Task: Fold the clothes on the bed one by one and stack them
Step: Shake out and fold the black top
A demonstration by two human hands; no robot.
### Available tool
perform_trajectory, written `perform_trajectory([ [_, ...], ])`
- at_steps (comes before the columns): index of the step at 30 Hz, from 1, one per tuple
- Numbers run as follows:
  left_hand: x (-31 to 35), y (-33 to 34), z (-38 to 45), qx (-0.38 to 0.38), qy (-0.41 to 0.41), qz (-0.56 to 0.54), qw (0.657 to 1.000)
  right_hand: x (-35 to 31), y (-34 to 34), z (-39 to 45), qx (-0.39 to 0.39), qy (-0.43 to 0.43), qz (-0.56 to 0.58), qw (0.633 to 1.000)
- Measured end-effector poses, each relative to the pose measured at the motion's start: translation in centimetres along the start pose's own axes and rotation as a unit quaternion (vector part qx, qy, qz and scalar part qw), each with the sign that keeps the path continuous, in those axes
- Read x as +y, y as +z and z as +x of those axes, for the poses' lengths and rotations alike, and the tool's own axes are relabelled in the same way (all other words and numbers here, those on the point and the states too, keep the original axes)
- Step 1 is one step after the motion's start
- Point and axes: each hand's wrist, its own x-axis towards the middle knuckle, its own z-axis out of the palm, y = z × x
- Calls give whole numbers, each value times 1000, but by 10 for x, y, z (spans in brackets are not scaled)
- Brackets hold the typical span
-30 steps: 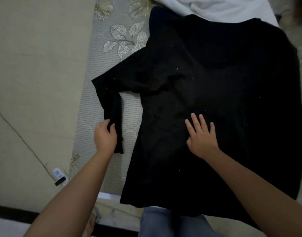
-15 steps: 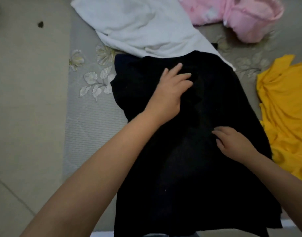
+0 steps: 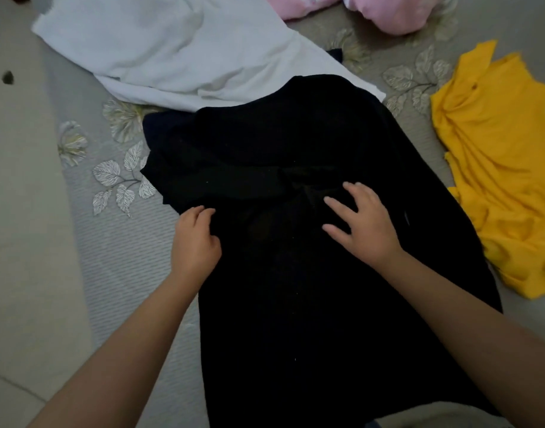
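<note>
A black long-sleeved top (image 3: 296,273) lies lengthwise on the bed (image 3: 117,273), its left sleeve folded across the chest. My left hand (image 3: 195,239) is at the top's left edge, fingers curled and pinching the fabric there. My right hand (image 3: 362,223) rests on the middle of the top with fingers spread and slightly bent, pressing the folded sleeve down. A white garment (image 3: 172,54) lies spread behind the black top, a yellow garment (image 3: 499,168) crumpled to its right, and a pink garment (image 3: 385,10) at the far edge.
The bed has a grey sheet with leaf prints (image 3: 117,183). Pale floor (image 3: 21,211) runs along the bed's left side. Bare sheet lies to the left of the black top.
My left hand carried the sleeve across the top, laid it down, then drew back to the left edge. My right hand has moved up slightly onto the folded sleeve. The view tilted up.
</note>
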Motion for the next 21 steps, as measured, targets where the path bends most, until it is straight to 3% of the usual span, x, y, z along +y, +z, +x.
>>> perform_trajectory([
  [6,0,-26,28,29,-14,29,999,-33,-4,37,-145,-19,-137,980],
  [7,1,-31,34,36,-15,33,999,-30,-3,38,-106,-24,-116,987],
  [9,-1,-37,48,44,4,45,998,-22,-15,38,26,51,82,995],
  [10,-3,-39,57,42,15,54,998,-17,-29,40,67,125,227,964],
  [12,-12,-36,73,19,34,83,996,-2,-55,50,80,276,476,831],
  [14,-12,-32,85,-40,45,108,992,21,-65,57,110,363,584,718],
  [15,-8,-32,90,-67,34,115,991,31,-66,62,122,395,604,681],
  [16,-4,-31,93,-87,17,124,988,38,-65,66,114,423,594,675],
  [17,-2,-31,94,-85,11,129,988,43,-63,67,104,441,543,707],
  [18,-2,-30,96,-69,17,122,990,46,-63,68,87,423,444,786],
  [19,-3,-32,98,-51,25,104,993,48,-61,69,63,361,317,875],
  [20,-4,-34,99,-27,30,78,996,51,-59,71,47,278,190,940],
  [21,-7,-36,100,-13,28,54,998,56,-55,75,30,192,96,976],
])
